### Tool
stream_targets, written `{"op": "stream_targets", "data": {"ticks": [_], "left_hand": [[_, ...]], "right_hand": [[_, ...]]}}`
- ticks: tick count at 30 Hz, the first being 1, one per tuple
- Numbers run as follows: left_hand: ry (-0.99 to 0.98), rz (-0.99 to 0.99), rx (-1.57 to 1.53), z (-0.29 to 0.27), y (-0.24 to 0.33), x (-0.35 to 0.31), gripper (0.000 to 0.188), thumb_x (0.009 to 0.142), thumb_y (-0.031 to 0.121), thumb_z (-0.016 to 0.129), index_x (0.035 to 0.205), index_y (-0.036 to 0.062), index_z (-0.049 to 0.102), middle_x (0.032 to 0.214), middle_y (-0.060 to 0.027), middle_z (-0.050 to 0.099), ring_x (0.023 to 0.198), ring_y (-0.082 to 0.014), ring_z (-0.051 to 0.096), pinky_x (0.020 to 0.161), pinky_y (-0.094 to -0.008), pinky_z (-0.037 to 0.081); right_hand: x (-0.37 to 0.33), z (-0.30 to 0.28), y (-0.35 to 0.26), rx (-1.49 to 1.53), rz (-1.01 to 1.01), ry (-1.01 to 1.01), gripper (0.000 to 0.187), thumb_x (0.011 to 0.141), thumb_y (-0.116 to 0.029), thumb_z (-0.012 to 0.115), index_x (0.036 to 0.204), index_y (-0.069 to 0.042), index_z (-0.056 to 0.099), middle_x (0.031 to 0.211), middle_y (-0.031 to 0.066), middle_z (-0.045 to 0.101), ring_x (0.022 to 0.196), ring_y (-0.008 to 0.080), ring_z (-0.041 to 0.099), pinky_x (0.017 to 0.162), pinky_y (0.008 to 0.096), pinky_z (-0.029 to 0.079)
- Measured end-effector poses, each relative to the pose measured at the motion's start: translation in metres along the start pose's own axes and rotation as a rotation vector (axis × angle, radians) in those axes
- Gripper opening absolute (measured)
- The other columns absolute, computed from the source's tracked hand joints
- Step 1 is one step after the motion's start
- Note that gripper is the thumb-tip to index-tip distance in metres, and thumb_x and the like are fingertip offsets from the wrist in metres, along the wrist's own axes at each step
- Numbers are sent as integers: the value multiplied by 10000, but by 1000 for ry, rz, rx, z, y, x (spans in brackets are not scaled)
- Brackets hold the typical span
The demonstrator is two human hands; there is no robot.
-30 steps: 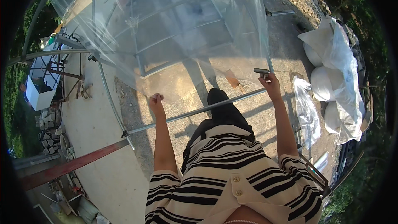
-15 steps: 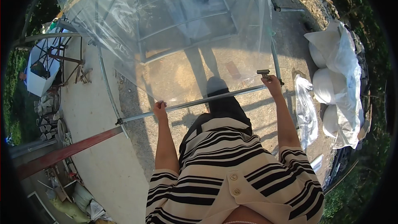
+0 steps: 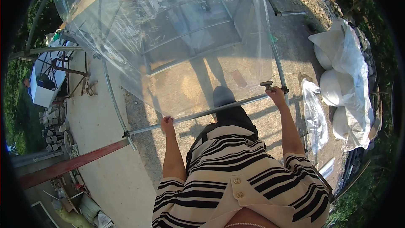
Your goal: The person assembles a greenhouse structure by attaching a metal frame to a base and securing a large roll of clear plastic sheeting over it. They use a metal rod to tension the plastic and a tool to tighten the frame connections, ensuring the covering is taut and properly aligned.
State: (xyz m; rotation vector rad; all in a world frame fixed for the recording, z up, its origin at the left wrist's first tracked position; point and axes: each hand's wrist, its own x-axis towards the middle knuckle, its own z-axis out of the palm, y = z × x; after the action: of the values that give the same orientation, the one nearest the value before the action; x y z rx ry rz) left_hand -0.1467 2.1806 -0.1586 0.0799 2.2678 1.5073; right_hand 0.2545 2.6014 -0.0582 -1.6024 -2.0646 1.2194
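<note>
A large clear plastic sheet (image 3: 185, 76) hangs over a frame of metal tubes in front of me. Its lower edge comes down to a silvery crossbar pipe (image 3: 202, 113) at my waist. Beside the left part of this pipe, my left hand (image 3: 167, 123) is closed in a pinch on the sheet's lower corner. My right hand (image 3: 276, 96) is closed around a T-shaped metal clip (image 3: 266, 85), close to the pipe's right end. The clip's wide head sticks out above the fingers, apart from the sheet. Part of its grip is hidden by the fingers.
An upright tube (image 3: 278, 65) meets the pipe at the right, with a dark joint there. A red beam (image 3: 76, 164) runs off at the left. White sacks (image 3: 331, 88) under plastic and a crumpled plastic bundle (image 3: 314, 116) lie at the right. Bricks (image 3: 52, 131) are stacked far left.
The pipe and both hands sit slightly lower in view, keeping about the same places along the pipe. The sheet's upper right edge has shifted left. Both hands keep their holds.
</note>
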Motion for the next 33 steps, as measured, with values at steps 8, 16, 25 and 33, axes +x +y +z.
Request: {"op": "stream_targets", "data": {"ticks": [8, 16, 25, 33], "left_hand": [[511, 903, 345, 21, 320, 28, 524, 769, -102, 484, 1270, 30, 401, 1309, -194, 382, 1190, -358, 423, 966, -426, 385], [791, 1685, 613, 28, 725, 71, 543, 827, 154, 596, 1311, 67, 367, 1365, -127, 379, 1279, -323, 341, 998, -542, 303], [718, 1750, 744, 53, 785, 127, 313, 819, 345, 615, 995, 91, 567, 903, -53, 586, 863, -253, 554, 838, -421, 401], [722, 1660, 733, 51, 776, 110, 299, 828, 337, 605, 1006, 99, 570, 929, -46, 575, 891, -254, 540, 824, -417, 389]], "right_hand": [[6, 0, 7, -2, -17, -5, 466, 708, -385, 735, 821, 50, 614, 694, 117, 621, 647, 187, 589, 596, 324, 443], [52, -46, -73, 681, 58, 113, 380, 866, -384, 584, 960, -19, 628, 912, 106, 664, 904, 199, 636, 753, 334, 498], [85, -79, -383, 864, -665, -224, 373, 929, -356, 476, 840, -21, 612, 803, 88, 648, 833, 189, 645, 753, 307, 507], [87, -56, -603, 854, -812, -358, 468, 879, -481, 527, 664, -65, 529, 616, 27, 535, 597, 105, 527, 651, 271, 461]]}}
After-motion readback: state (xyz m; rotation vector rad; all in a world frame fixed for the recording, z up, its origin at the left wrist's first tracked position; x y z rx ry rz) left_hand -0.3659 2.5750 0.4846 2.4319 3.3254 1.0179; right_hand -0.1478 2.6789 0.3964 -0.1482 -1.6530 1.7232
